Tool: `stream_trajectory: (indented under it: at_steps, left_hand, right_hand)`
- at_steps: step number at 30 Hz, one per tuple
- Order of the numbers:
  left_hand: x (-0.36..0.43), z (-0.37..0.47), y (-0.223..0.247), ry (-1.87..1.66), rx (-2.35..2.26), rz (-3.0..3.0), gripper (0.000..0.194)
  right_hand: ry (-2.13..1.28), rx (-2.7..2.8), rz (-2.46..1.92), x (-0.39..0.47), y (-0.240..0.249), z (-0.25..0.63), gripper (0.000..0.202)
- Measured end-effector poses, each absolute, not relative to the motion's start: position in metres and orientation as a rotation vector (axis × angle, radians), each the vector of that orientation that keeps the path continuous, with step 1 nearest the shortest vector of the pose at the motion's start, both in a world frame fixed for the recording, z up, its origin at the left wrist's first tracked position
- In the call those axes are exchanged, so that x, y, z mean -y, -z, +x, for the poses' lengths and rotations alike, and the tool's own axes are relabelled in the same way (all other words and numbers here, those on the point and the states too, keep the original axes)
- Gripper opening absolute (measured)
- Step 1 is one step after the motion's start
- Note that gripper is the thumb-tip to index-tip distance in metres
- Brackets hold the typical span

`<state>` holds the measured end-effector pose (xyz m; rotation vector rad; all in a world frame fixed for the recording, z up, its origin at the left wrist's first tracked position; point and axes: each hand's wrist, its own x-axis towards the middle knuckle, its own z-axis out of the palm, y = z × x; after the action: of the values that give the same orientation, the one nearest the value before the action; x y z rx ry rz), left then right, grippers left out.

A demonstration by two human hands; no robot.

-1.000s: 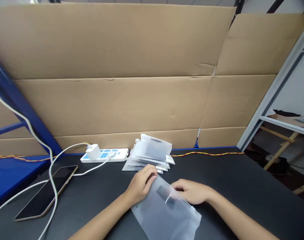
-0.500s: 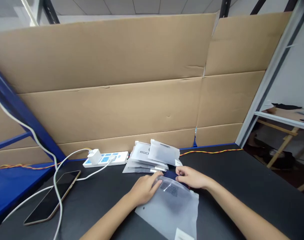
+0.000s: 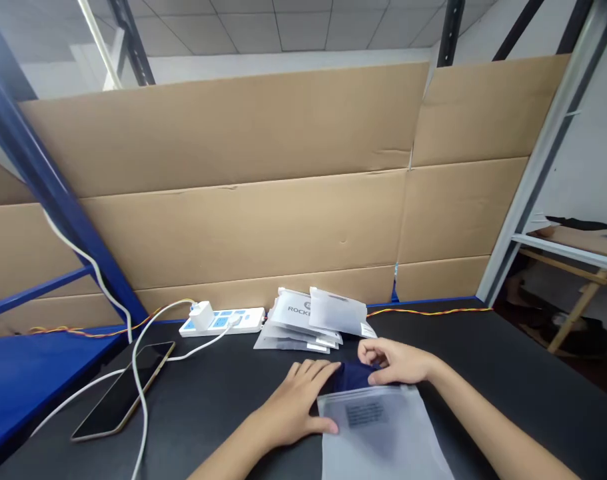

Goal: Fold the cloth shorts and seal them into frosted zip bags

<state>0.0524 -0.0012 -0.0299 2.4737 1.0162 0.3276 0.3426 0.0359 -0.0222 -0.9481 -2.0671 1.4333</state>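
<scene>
A frosted plastic zip bag (image 3: 378,433) lies on the black tabletop close to me, its mouth facing away. Dark navy cloth (image 3: 352,377) sticks out of that mouth, and a dark printed block shows through the bag below. My left hand (image 3: 303,403) rests at the left corner of the mouth, fingers stretched toward the cloth and thumb on the bag. At the right side of the mouth, my right hand (image 3: 396,361) has its fingers curled onto the cloth. Just behind the hands lies a pile of flat frosted bags (image 3: 298,320), one with grey lettering.
A white power strip (image 3: 223,321) with a plugged-in charger sits at the back left. White cables (image 3: 138,380) run across a phone (image 3: 126,393) on the left. Cardboard (image 3: 263,233) walls off the back, between a blue post (image 3: 58,187) and a grey post (image 3: 528,180).
The bag has turned straighter and more navy cloth shows at its mouth. My left hand has flattened with fingers extended. The camera view has tilted up slightly.
</scene>
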Motion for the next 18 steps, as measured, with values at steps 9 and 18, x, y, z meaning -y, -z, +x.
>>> stream_trajectory:
  at_steps: [9, 18]
  left_hand:
    - [0.028, 0.047, 0.042, -0.458, -1.209, 2.320, 0.144]
    - [0.033, 0.056, 0.040, -0.264, -0.476, 2.927, 0.057]
  right_hand:
    - [-0.956, 1.712, -0.947, -0.020, 0.013, 0.317, 0.019]
    - [-0.689, 1.152, -1.066, -0.044, 0.031, 0.319, 0.039]
